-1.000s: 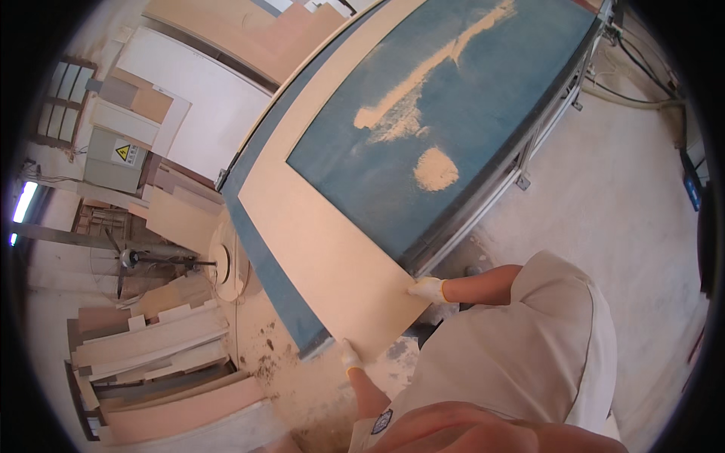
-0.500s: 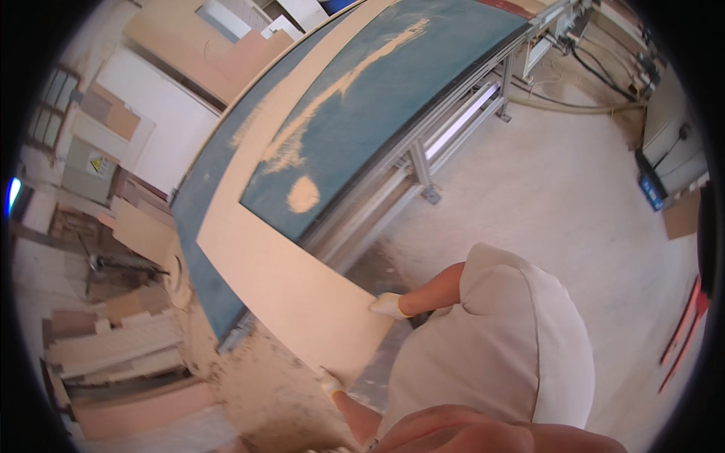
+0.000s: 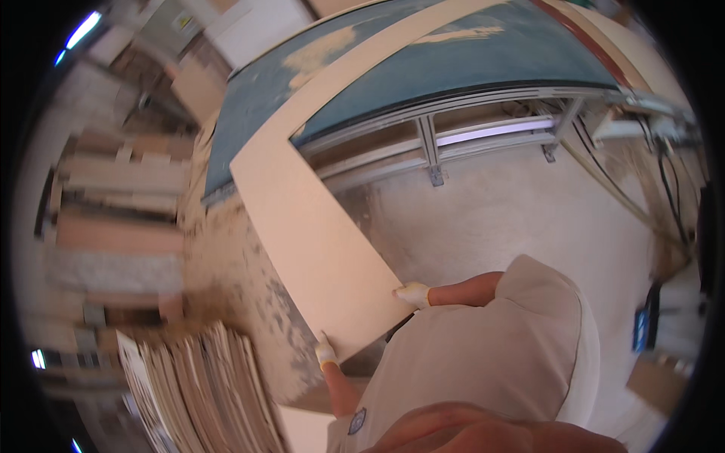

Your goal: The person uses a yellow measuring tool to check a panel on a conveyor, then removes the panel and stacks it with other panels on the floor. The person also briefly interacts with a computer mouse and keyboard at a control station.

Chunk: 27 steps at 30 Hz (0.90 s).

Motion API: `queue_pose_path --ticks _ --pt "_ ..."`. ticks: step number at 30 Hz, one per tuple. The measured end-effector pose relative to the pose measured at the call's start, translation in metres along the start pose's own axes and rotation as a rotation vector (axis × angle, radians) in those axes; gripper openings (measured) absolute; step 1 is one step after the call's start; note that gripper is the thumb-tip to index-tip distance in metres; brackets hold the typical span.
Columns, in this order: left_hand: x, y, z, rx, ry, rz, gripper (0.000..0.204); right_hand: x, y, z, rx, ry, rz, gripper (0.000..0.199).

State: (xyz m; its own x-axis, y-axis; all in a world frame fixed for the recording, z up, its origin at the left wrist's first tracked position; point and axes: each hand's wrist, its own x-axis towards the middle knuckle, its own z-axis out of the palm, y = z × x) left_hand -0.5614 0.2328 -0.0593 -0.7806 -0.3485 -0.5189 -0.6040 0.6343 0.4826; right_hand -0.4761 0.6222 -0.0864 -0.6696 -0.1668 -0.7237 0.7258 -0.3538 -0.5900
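Note:
A long pale wood board (image 3: 317,249), shaped like an L, stretches from my body out to a blue-green topped table (image 3: 483,68). Its narrow arm lies across that top, while the wide end hangs past the table's edge toward me. My left hand (image 3: 325,352), in a white glove with a yellow cuff, grips the near left edge of the board. On the opposite edge, near the right corner, my right hand (image 3: 412,294) is closed in a like glove. The fingers beneath the board are hidden.
Upright sheets (image 3: 204,385) stand packed at the lower left. Stacked board offcuts (image 3: 121,196) lie farther left. The table's metal frame (image 3: 430,151) stands on the dusty floor. Cables and a hose (image 3: 604,174) run at the right, above a cardboard box (image 3: 661,385).
The view has swung left, bringing the upright sheets into sight. The board has been drawn farther off the table toward me and turned, with both hands still holding it.

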Motion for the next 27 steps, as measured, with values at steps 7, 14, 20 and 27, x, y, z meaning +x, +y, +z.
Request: queue_pose_path --ticks 7,14,20,27 --pt "-0.231 -0.088 0.091 -0.45 -0.022 -0.09 0.077 -0.166 0.108 -0.1 -0.005 -0.056 0.061 0.047" --pt "-0.437 -0.174 0.205 -0.398 -0.072 -0.206 0.079 -0.295 0.222 -0.222 -0.019 -0.037 0.019 0.048" --pt "-0.558 -0.278 0.341 -0.377 -0.139 -0.045 0.083 -0.383 0.316 -0.34 -0.206 0.049 -0.107 0.054" --pt "-0.77 -0.296 0.423 -0.534 -0.203 -0.219 0.071 -0.516 0.375 -0.445 -0.407 0.179 -0.217 0.057"
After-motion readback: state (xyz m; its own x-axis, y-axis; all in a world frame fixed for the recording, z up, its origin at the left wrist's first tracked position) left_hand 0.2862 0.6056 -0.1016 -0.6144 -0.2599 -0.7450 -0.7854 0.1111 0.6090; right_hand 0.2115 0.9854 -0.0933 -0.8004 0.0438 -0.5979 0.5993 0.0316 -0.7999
